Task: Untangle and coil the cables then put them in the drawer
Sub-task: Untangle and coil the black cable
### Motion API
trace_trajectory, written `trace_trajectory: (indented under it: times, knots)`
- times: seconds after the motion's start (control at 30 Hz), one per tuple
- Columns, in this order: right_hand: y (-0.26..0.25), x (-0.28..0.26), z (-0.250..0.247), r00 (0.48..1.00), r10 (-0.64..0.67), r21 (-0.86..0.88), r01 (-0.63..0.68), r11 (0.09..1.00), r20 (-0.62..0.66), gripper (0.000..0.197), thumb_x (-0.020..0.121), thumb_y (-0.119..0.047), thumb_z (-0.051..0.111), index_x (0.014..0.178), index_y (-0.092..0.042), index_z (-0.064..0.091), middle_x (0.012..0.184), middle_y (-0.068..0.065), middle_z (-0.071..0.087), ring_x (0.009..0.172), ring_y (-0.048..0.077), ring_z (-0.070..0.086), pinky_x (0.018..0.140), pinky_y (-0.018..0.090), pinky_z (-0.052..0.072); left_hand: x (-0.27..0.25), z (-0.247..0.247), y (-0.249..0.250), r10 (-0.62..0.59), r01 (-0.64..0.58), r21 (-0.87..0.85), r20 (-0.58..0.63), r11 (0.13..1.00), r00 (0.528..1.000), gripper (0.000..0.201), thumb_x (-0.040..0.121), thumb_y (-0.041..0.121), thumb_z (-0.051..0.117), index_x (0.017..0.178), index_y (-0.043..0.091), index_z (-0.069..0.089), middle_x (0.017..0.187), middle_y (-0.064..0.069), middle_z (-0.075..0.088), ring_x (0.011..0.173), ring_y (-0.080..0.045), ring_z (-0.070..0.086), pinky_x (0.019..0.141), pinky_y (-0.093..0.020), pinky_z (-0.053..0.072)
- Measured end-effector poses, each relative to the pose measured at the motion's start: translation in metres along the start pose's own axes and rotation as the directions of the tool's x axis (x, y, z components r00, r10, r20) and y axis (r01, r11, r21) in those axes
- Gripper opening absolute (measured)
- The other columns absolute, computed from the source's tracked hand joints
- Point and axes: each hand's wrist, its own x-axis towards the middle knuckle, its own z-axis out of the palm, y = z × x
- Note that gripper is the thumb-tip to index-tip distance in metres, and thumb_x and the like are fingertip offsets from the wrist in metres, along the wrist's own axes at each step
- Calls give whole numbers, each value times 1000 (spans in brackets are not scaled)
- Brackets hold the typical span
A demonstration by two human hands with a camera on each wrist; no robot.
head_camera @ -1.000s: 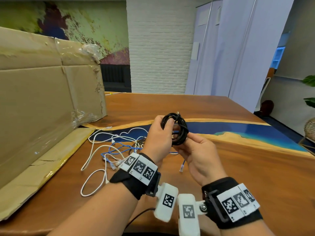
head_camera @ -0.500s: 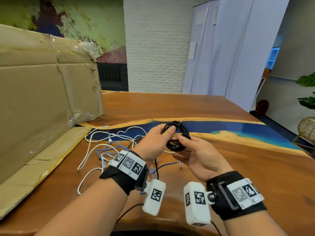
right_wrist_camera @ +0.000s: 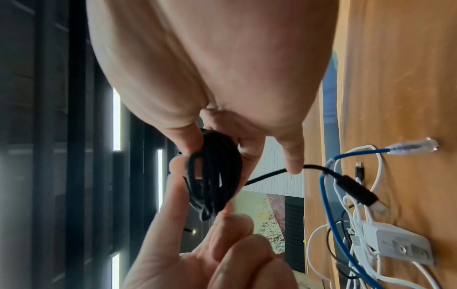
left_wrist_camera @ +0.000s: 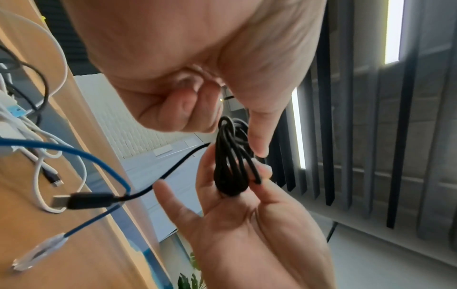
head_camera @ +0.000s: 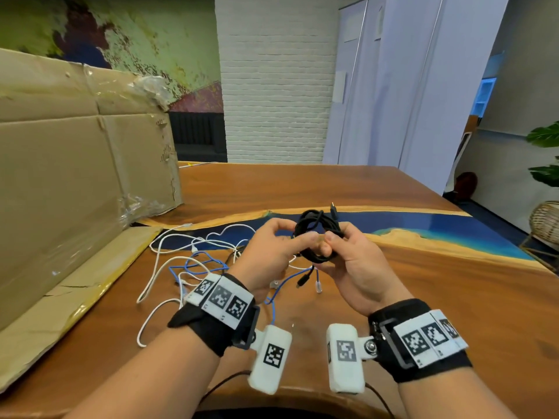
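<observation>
A black cable wound into a small coil (head_camera: 316, 229) is held above the wooden table (head_camera: 453, 297) between both hands. My left hand (head_camera: 302, 237) pinches its left side with thumb and forefinger. Thumb and fingers of my right hand (head_camera: 332, 241) grip the right side. The coil (left_wrist_camera: 230, 162) also shows edge-on in the left wrist view and as a coil (right_wrist_camera: 215, 176) in the right wrist view. Its loose end with a USB plug (head_camera: 303, 279) hangs below the hands. Blue cable (head_camera: 196, 264) and white cables (head_camera: 157, 258) lie tangled on the table. No drawer is in view.
A large cardboard box (head_camera: 75, 176) stands along the left, with a flap lying on the table. A white charger block (right_wrist_camera: 395, 248) sits among the tangled cables. The blue cable's clear connector (head_camera: 318, 287) lies below my hands. A blue resin strip (head_camera: 423, 228) crosses the table.
Both hands have come down a little with the black coil, and it has tipped from upright to flatter. My thumbs now meet on it, and the plug end hangs below.
</observation>
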Motion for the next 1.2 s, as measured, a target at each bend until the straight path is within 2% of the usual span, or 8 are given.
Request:
trace_trajectory:
  times: [0.2, 0.4, 0.63, 0.73, 0.87, 1.03, 1.1, 1.2]
  knots:
    - [3, -3, 5, 998, -51, 2, 51, 999, -30, 9, 107, -7, 46, 101, -13, 50, 65, -1, 57, 71, 19, 61, 76, 40, 53, -5, 4, 1, -59, 59, 16, 42, 998, 997, 51, 82, 18, 83, 115, 11, 45, 100, -21, 75, 61, -24, 63, 46, -27, 45]
    - [6, -4, 10, 996, -54, -87, 47, 995, -75, 6, 106, -9, 49, 107, -14, 53, 88, 2, 77, 81, 16, 71, 74, 36, 50, -1, 5, 1, -45, 45, -2, -19, 999, 999, 31, 89, -4, 66, 109, 10, 46, 80, -14, 65, 68, -32, 71, 57, -31, 58]
    - [4, 4, -2, 956, 0, -91, -28, 995, -294, 9, 108, -15, 47, 116, -19, 49, 98, 0, 81, 84, 18, 72, 63, 34, 43, 8, -24, 5, 104, -157, -145, -318, 977, 942, 29, 88, -19, 44, 96, 7, 54, 66, -12, 62, 54, -19, 67, 56, -28, 54]
    - [-1, 3, -8, 962, 45, -14, -50, 999, -269, 15, 108, -13, 46, 123, -14, 48, 102, 6, 80, 85, 20, 71, 56, 34, 44, 5, -39, 11, 78, -180, -320, -304, 930, 949, 30, 90, -17, 41, 97, 0, 65, 68, -7, 61, 55, -19, 61, 54, -27, 50]
    - [3, 1, 3, 985, 80, 104, -64, 992, -152, 8, 108, -10, 46, 113, -14, 50, 104, 11, 79, 92, 25, 74, 61, 34, 53, 5, -35, 9, 23, -68, -223, -197, 973, 980, 37, 94, 0, 37, 110, -5, 71, 65, 2, 54, 46, -15, 31, 42, -23, 25]
    - [2, -3, 13, 998, 47, 139, -43, 989, -28, 5, 106, -7, 48, 107, -12, 51, 99, 13, 78, 85, 22, 76, 59, 32, 59, 4, -28, 2, -34, 36, 44, -27, 998, 999, 37, 96, 11, 44, 72, 15, 72, 67, -7, 30, 53, -16, 22, 56, -35, 16]
    - [-1, -3, 12, 998, 47, 137, -43, 990, -28, 5, 105, -7, 49, 107, -11, 52, 95, 13, 78, 81, 21, 75, 59, 31, 59, 2, -27, -1, 25, -41, 195, 87, 980, 996, 34, 97, 6, 50, 92, 21, 81, 67, -17, 48, 61, -18, 41, 58, -32, 36]
    - [-5, -4, 11, 997, 66, 131, -60, 990, -42, 5, 105, -7, 50, 104, -11, 53, 89, 11, 78, 77, 20, 74, 57, 31, 60, 0, -27, -2, 115, -132, 175, 100, 976, 988, 24, 95, 4, 64, 107, 18, 81, 105, -18, 77, 101, -21, 70, 98, -43, 55]
